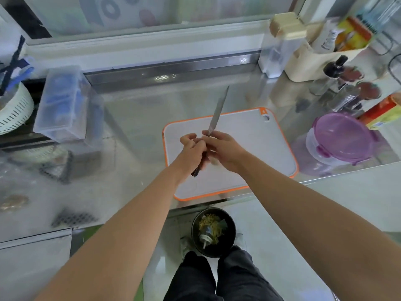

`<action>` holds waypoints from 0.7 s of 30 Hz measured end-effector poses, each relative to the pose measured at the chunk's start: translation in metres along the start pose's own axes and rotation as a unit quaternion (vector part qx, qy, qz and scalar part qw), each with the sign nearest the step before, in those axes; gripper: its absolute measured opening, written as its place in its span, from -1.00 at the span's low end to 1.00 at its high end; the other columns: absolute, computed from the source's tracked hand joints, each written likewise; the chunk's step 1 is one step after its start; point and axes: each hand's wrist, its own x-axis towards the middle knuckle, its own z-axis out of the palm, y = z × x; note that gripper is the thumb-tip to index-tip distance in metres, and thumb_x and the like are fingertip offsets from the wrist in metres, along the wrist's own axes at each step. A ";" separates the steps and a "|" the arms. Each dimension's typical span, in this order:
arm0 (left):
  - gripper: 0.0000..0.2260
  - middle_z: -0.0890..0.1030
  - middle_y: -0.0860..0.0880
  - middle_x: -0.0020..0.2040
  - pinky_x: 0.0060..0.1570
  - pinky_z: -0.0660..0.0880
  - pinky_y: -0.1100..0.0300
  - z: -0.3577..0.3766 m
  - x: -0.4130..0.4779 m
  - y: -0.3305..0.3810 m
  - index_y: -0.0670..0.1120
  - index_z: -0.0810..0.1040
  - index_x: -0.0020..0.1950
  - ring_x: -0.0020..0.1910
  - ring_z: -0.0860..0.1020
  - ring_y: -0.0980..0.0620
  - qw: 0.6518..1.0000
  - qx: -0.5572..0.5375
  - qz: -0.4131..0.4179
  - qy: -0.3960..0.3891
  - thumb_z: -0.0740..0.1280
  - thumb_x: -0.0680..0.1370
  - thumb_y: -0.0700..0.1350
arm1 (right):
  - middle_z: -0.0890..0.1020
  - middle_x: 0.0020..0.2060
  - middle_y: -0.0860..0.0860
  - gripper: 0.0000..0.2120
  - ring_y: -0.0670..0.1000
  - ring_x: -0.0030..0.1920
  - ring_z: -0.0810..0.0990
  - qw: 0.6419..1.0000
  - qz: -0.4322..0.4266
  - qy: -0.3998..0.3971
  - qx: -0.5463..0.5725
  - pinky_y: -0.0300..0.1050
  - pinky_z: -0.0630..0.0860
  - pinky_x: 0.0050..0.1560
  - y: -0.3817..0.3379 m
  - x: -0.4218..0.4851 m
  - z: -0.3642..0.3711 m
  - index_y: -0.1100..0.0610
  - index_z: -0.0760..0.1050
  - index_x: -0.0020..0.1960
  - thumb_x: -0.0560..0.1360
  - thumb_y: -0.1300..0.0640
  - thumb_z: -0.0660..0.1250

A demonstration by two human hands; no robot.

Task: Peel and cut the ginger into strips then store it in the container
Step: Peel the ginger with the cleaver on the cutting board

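Both your hands curl on the knife [218, 109] above the board [260, 135], left hand [192, 148] at the handle, right hand [221, 146] by the blade's base, tip pointing away; no ginger shows, and the container [340, 137] sits nearer your right.

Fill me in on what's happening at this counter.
A person stands at a steel counter, holding a knife up over a white cutting board with an orange rim. The left hand grips the dark handle, while the right hand pinches the base of the blade, perhaps wiping it. No ginger shows on the board. The container sits right of the board with its purple lid on. A dark bin of scraps stands on the floor below.
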 end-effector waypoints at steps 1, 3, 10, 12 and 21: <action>-0.74 0.47 -0.10 -0.33 -0.45 0.33 0.24 0.009 0.000 0.004 -0.09 0.04 0.23 -0.47 0.39 0.01 1.000 0.017 -0.006 -0.022 0.06 0.62 -0.22 | 0.61 -0.17 0.09 -0.76 0.03 -0.25 0.57 1.000 -0.001 0.016 -0.014 -0.21 0.49 -0.24 -0.002 -0.004 -0.012 0.26 0.42 0.20 0.56 0.21 0.28; -0.76 0.55 -0.07 -0.27 -0.41 0.39 0.26 0.026 0.002 0.006 -0.09 0.11 0.24 -0.40 0.48 0.01 0.999 0.034 -0.020 -0.037 0.12 0.63 -0.14 | 0.59 -0.22 0.11 -0.75 0.02 -0.35 0.55 0.998 -0.007 0.059 -0.028 -0.20 0.52 -0.33 -0.007 -0.012 -0.032 0.30 0.43 0.19 0.56 0.21 0.29; -0.61 0.33 -0.13 0.38 0.26 0.28 0.10 0.038 0.034 -0.026 -0.08 0.37 0.40 0.33 0.34 -0.12 0.918 0.378 0.065 0.095 0.25 0.57 -0.10 | 0.50 -0.19 0.13 -0.80 -0.02 -0.51 0.56 0.973 -0.030 0.196 -0.115 -0.18 0.53 -0.45 -0.011 -0.032 -0.095 0.21 0.32 0.15 0.55 0.27 0.25; -0.52 0.26 -0.16 0.47 0.35 0.21 0.05 0.043 0.041 -0.033 -0.09 0.25 0.49 0.42 0.26 -0.16 0.898 0.431 0.047 0.078 0.25 0.58 -0.07 | 0.50 -0.22 0.09 -0.77 0.01 -0.50 0.52 0.958 -0.037 0.209 -0.193 -0.17 0.46 -0.48 -0.006 -0.038 -0.106 0.19 0.31 0.19 0.55 0.23 0.22; -0.69 0.40 -0.07 0.04 -0.08 0.40 0.12 0.070 0.050 -0.055 -0.01 0.42 0.19 -0.08 0.47 -0.10 0.903 0.405 0.062 0.128 0.37 0.49 -0.02 | 0.53 -0.27 0.10 -0.83 0.10 -0.47 0.56 0.901 0.018 0.165 -0.400 -0.16 0.46 -0.53 0.017 -0.047 -0.123 0.10 0.29 0.07 0.54 0.07 0.21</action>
